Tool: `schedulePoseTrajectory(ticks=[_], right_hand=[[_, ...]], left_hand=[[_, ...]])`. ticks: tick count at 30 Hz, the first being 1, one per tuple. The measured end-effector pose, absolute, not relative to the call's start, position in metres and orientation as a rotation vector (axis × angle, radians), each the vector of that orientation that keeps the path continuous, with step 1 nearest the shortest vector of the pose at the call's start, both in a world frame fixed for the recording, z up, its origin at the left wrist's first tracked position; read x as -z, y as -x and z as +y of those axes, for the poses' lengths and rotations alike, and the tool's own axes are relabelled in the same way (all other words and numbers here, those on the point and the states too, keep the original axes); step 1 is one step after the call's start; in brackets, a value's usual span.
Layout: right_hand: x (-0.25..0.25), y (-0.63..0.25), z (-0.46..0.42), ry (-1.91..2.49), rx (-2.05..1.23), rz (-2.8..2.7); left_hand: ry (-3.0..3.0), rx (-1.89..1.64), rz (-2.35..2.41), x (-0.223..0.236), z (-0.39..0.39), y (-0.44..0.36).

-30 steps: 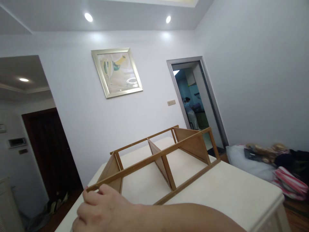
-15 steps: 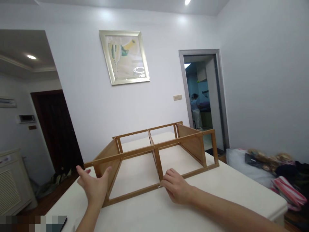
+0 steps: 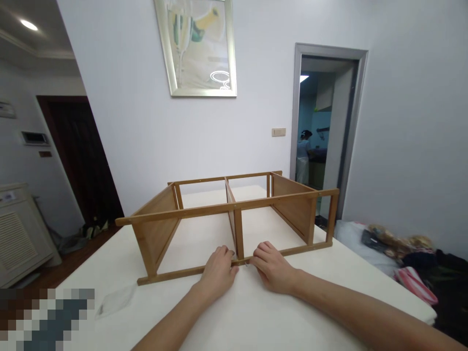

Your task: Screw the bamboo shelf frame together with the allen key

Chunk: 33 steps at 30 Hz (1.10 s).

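The bare left hand [image 3: 219, 269] hides part of the brown wooden open-frame rack [image 3: 239, 234]; the thin silvery piece [image 3: 247, 264] at the bare right hand [image 3: 271, 268] is too small to identify.

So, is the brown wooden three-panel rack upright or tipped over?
Tipped: the brown wooden rack lies on the white tabletop, its flat panels standing on edge and long rails running horizontally.
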State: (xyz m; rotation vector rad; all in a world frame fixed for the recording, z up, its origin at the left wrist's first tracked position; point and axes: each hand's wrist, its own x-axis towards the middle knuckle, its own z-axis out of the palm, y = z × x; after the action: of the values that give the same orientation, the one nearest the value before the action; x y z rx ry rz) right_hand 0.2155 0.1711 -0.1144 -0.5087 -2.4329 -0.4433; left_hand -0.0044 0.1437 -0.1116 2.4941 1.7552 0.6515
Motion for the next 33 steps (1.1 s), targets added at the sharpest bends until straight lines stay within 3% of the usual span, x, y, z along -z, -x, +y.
schedulePoseTrajectory(ticks=[20, 33], right_hand=[[0.112, -0.213, 0.180, 0.495, 0.054, -2.525], [0.131, -0.215, 0.197, 0.440, 0.086, -2.568]], left_hand=[[-2.383, -0.687, 1.730, 0.134, 0.147, -0.003], [-2.435, -0.539, 1.733, 0.128, 0.147, -0.002]])
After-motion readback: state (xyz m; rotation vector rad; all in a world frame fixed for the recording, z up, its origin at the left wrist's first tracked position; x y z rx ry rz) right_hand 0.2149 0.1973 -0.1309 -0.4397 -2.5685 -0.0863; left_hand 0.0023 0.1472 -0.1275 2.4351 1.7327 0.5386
